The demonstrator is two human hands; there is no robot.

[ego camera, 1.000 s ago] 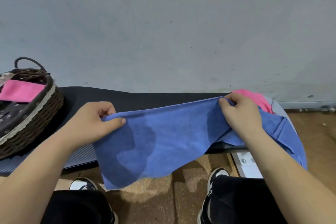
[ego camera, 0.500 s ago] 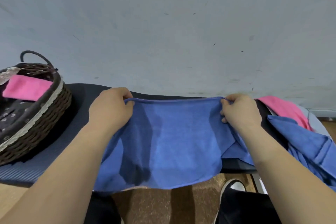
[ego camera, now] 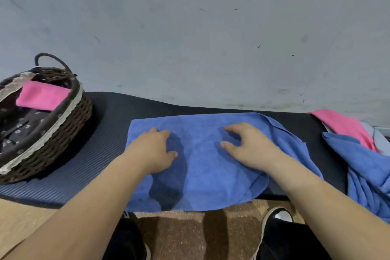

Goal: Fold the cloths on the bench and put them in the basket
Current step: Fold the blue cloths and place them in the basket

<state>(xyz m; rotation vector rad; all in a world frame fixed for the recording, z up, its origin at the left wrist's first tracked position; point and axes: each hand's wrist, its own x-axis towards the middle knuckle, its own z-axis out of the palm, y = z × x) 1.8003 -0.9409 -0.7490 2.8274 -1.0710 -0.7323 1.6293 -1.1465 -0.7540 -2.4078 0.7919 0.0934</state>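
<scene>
A blue cloth (ego camera: pixel 202 167) lies spread on the dark bench (ego camera: pixel 109 133), its near edge hanging over the front. My left hand (ego camera: pixel 153 151) rests flat on its left half, fingers apart. On the cloth's right half my right hand (ego camera: pixel 249 145) also presses down, fingers spread. Neither hand grips anything. A woven basket (ego camera: pixel 63 129) stands on the bench at the left with a folded pink cloth (ego camera: pixel 42 96) inside. At the right end lie another blue cloth (ego camera: pixel 367 167) and a pink cloth (ego camera: pixel 346 125).
A grey wall (ego camera: pixel 190 38) rises directly behind the bench. Below the bench's front edge are a brown floor (ego camera: pixel 179 234) and my shoes and dark trouser legs. The basket has a loop handle (ego camera: pixel 50 59) at its back.
Both hands carried the blue cloth up and forward, laid it flat on the bench and let go of its top edge. They now rest open on it.
</scene>
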